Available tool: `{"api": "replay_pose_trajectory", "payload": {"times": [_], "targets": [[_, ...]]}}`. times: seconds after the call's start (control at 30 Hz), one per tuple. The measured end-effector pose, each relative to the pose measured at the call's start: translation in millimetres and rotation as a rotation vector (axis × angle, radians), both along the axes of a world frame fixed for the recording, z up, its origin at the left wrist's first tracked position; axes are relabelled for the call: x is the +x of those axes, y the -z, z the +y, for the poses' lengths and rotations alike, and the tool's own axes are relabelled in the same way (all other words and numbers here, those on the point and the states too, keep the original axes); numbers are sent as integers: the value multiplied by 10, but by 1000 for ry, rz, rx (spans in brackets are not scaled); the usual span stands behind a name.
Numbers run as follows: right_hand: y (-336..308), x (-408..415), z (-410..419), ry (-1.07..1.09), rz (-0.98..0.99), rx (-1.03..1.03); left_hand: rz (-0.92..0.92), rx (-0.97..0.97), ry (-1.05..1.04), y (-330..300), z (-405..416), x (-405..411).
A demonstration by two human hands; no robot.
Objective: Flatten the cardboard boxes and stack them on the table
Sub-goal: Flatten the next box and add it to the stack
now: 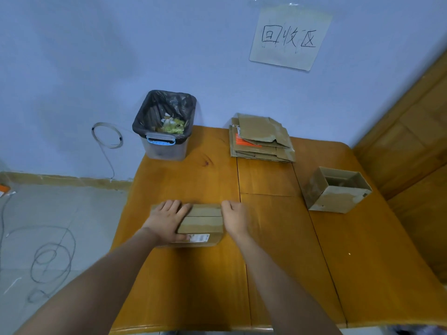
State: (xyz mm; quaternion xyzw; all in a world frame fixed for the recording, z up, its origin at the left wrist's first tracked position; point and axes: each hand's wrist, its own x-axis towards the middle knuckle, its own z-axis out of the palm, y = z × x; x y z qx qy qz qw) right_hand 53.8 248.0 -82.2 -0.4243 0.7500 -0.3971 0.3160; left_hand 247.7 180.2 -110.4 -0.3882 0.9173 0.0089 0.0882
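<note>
The box under my hands was plain brown, with a white printed label on its near side. The table was orange-brown wood with dark seams. The brown stack showed an orange-red sticker. The open box was dull brown, blotched pale. The clear bin had a black liner and blue latch. The wall was pale blue.

A beige paper sign taped to the blue wall reads "回收区" in black handwriting. The white label on the closed brown cardboard box below it is too blurred to read.
</note>
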Motion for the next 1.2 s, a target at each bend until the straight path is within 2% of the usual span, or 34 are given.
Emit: {"api": "replay_pose_trajectory", "payload": {"times": [0.13,0.2,0.33,0.8,0.9,0.97,1.1,1.2], "targets": [[-85,121,-240,-3,-205,17,7,-19,35,-44,-318,41],[-129,141,-352,-22,-246,45,20,-22,51,-50,-470,47],[-177,202,-527,-62,-135,-17,71,-2,69,-40,-757,42],[-226,-13,-1069,-14,-167,62,154,58,47,152,-1444,-287],[-160,-167,-1271,-21,-99,40,131,65,33,213,-1600,-342],[-132,-260,-1439,-45,-64,25,130,74,14,230,-1721,-359],[-93,-399,-1844,-151,-122,65,112,95,-16,264,-2010,-388],[-49,-451,-2177,-188,59,51,122,104,-6,279,-2223,-431]]}}
